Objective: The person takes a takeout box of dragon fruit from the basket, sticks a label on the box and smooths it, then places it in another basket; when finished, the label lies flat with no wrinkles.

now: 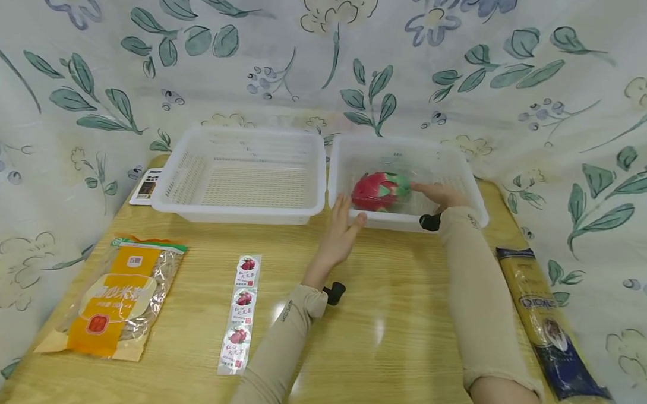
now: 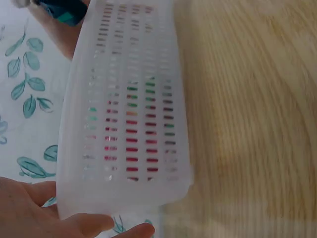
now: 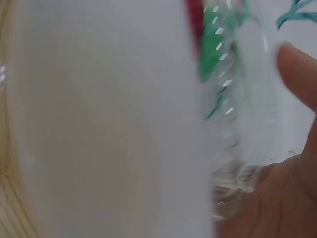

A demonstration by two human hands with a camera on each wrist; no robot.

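Basket (image 1: 397, 222) right of centre confines dragon fruit (image 1: 376, 193) — left hand (image 1: 337, 238), fingers apart, likely steadying its near-left corner; right hand (image 1: 445, 196), visible fingers extended, beside the fruit.

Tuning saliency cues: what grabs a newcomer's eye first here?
Likely the rounded red dragon fruit with green tips, in the white plastic basket on the right, the right hand at its green end. Next, the orange-and-clear plastic food packet at the left of the yellowish wooden table, then the narrow white strip of red-fruit stickers right of it.
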